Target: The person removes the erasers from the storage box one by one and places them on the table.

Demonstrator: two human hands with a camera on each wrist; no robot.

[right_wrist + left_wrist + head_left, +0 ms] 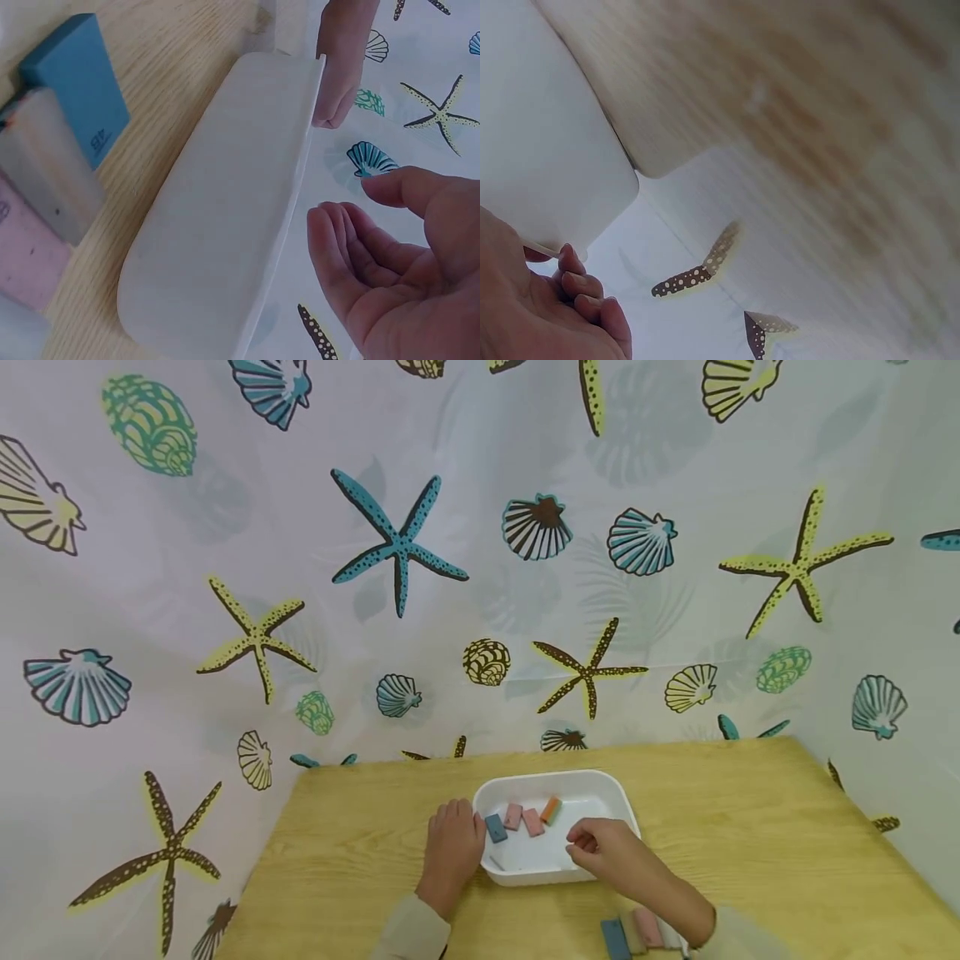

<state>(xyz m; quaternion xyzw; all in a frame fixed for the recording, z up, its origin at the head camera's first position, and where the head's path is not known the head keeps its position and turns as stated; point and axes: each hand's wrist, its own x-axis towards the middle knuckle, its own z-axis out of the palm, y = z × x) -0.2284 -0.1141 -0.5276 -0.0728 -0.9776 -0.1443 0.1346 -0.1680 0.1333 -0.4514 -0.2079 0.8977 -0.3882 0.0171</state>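
A white tray [525, 864] stands on the table, holding a blue eraser [496, 828], two pink erasers [513, 816] and an orange eraser [551, 811] in its left and far part. My left hand [454, 847] grips the tray's left rim; in the left wrist view the thumb lies mostly hidden behind the rim, fingers bent beside it. Over the tray's right side hovers my right hand [611, 852], fingers loosely bent. In the right wrist view a gap shows between thumb and fingertips, with nothing held.
Before the tray, near the right forearm, lies a row of erasers: a blue one [81, 86] printed 4B, a tan one [632, 933], a pink one [648, 928] and a whitish one partly hidden. A shell-and-starfish curtain [465, 610] hangs behind the wooden table [750, 843].
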